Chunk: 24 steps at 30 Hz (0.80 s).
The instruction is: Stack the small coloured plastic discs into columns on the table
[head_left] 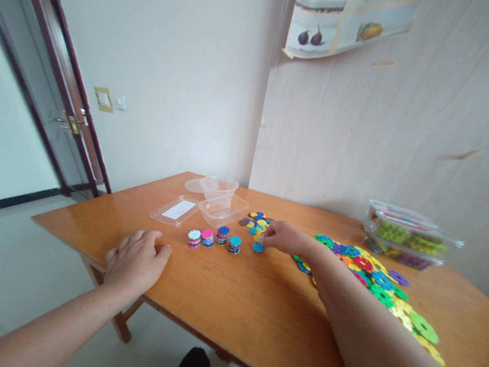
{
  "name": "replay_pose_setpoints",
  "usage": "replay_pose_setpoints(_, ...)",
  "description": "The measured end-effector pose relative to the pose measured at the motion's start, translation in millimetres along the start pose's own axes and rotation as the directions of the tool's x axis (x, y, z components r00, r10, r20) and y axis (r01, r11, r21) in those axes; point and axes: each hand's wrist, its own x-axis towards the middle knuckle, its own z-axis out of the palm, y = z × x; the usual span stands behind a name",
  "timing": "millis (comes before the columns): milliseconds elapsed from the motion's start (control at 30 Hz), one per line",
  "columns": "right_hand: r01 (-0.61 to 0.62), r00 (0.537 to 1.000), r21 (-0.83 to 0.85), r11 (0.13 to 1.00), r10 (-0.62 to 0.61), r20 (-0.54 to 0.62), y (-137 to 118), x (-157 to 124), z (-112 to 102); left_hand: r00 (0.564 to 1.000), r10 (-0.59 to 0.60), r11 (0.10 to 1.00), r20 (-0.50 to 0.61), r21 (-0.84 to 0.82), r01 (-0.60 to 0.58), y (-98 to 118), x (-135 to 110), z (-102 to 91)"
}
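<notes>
My left hand [136, 258] rests palm down near the front edge of the wooden table [233, 308], fingers loosely curled, holding nothing. My right hand [281, 236] reaches to the middle of the table, its fingertips pinched on a small blue plastic disc beside a loose cluster of small discs [256, 221]. Several short stacks of coloured discs [214, 239] stand in a row just left of that hand. A single blue disc [258, 247] lies under the hand's fingers. A wide spread of larger coloured flower-shaped discs [383, 284] lies along my right forearm.
Clear plastic containers [221, 201] and a flat lid [176, 210] sit at the table's far side. A clear box of coloured pieces [409, 237] stands by the wall at right. A door [59, 93] is at the left; a fruit poster [348, 18] hangs above.
</notes>
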Motion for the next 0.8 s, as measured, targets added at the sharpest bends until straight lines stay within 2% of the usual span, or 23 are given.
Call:
replay_pose_setpoints(167, 0.001, 0.999, -0.011, 1.000, -0.001, 0.035, -14.8, -6.9, -1.1, 1.000, -0.002, 1.000, -0.001, -0.006, 0.002, 0.4, 0.0, 0.1)
replay_pose_setpoints(500, 0.035, 0.995, -0.108, 0.994, -0.025, 0.099, -2.2, -5.3, 6.7, 1.000, -0.007, 1.000, -0.003, -0.015, 0.007, 1.6, -1.2, -1.5)
replay_pose_setpoints(800, 0.034, 0.999, -0.190, 0.981, -0.037, -0.013, -3.9, -0.1, 20.8, 1.000, -0.006, 0.999, -0.010, -0.033, 0.006, 2.4, -0.7, -1.7)
